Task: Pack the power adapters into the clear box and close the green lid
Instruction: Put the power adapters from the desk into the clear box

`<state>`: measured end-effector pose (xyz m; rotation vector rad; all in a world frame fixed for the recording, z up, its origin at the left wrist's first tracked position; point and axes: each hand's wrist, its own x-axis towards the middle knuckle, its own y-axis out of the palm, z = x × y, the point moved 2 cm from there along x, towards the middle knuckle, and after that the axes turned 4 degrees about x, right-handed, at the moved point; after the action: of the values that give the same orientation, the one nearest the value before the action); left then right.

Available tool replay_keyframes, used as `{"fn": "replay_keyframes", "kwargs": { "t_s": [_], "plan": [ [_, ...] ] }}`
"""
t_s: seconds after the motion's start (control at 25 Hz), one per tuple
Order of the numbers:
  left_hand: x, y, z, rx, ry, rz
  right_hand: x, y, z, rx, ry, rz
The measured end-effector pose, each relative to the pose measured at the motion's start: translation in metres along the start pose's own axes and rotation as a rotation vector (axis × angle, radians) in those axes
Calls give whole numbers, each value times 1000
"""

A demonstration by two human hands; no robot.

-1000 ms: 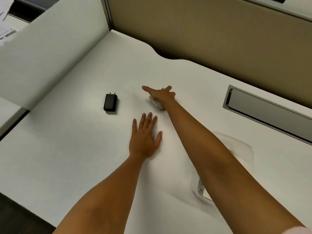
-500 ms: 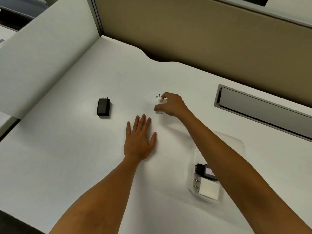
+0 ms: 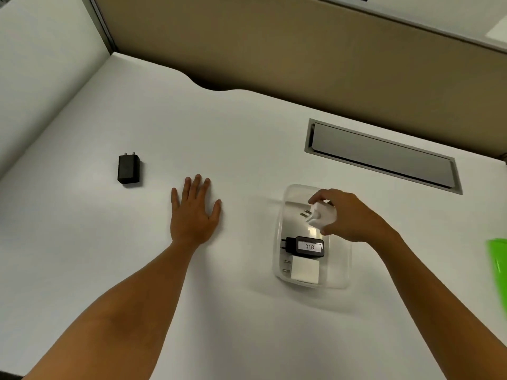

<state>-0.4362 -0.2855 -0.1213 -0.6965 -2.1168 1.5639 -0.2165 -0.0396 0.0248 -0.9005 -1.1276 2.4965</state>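
My right hand (image 3: pixel 348 215) grips a small white power adapter (image 3: pixel 322 215), prongs pointing left, over the far half of the clear box (image 3: pixel 282 215). Inside the box lie a black adapter labelled 018 (image 3: pixel 304 246) and a white square adapter (image 3: pixel 304 271) at the near end. Another black adapter (image 3: pixel 128 169) lies on the white desk (image 3: pixel 247 146) at the left. My left hand (image 3: pixel 193 212) rests flat on the desk, fingers spread, holding nothing. The green lid (image 3: pixel 498 266) shows partly at the right edge.
A grey recessed cable tray (image 3: pixel 381 156) sits in the desk behind the box. A tan partition (image 3: pixel 301 50) bounds the back and a white panel (image 3: pixel 41 64) the left side.
My right hand picked the white adapter off the desk centre and carried it right and nearer, over the box. The view shifted, bringing the green lid into sight. My left hand stayed flat.
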Motion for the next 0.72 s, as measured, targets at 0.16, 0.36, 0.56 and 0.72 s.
{"fn": "replay_keyframes", "kwargs": {
  "t_s": [0.16,0.36,0.56,0.72],
  "plan": [
    [0,0,0,-4,1,-11,2,34,-21,101,-1,-26],
    [0,1,1,3,3,-8,12,48,-26,122,4,69],
    [1,1,1,2,-6,4,17,45,-24,165,50,139],
    [0,1,1,-7,-3,-4,17,51,-23,166,94,85]
  ]
}}
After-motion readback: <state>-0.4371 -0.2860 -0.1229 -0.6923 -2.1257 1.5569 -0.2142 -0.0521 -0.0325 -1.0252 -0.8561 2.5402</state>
